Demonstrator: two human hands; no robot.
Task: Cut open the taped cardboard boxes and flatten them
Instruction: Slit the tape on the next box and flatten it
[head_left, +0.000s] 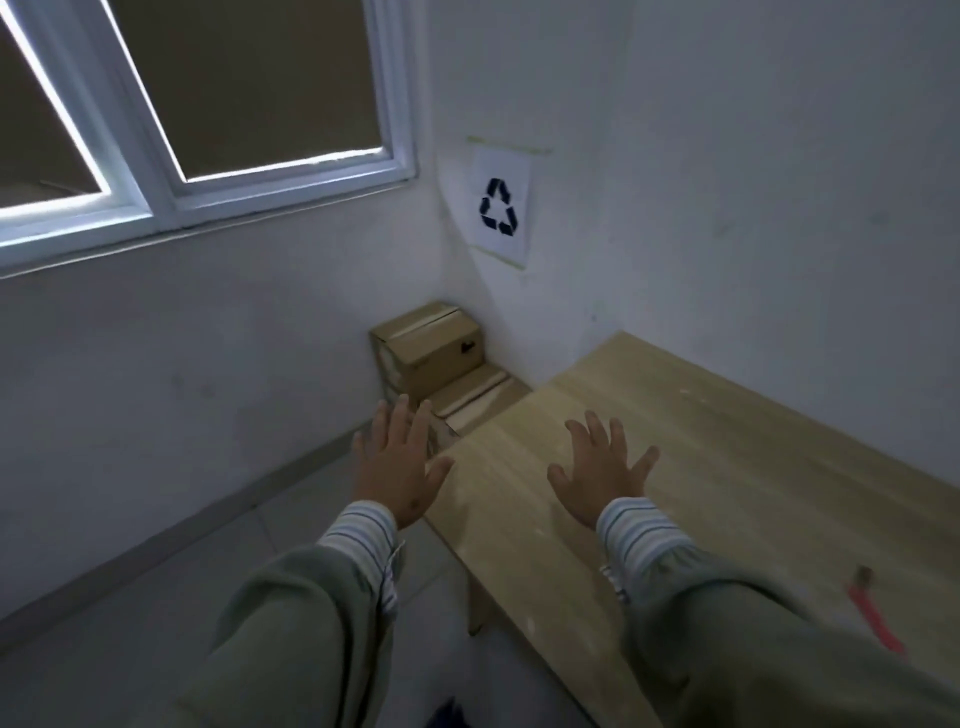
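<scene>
Up front, two bare hands — left hand (400, 467) and right hand (602, 467) — spread flat with fingers splayed, holding nothing. Two taped brown cardboard boxes (431, 353) sit stacked in the corner beyond the pale wooden tabletop (701, 441), which carries one red-handled cutter (878, 613). White walls — one recycling-symbol paper sign (501, 205), one white-framed window (208, 130).
</scene>
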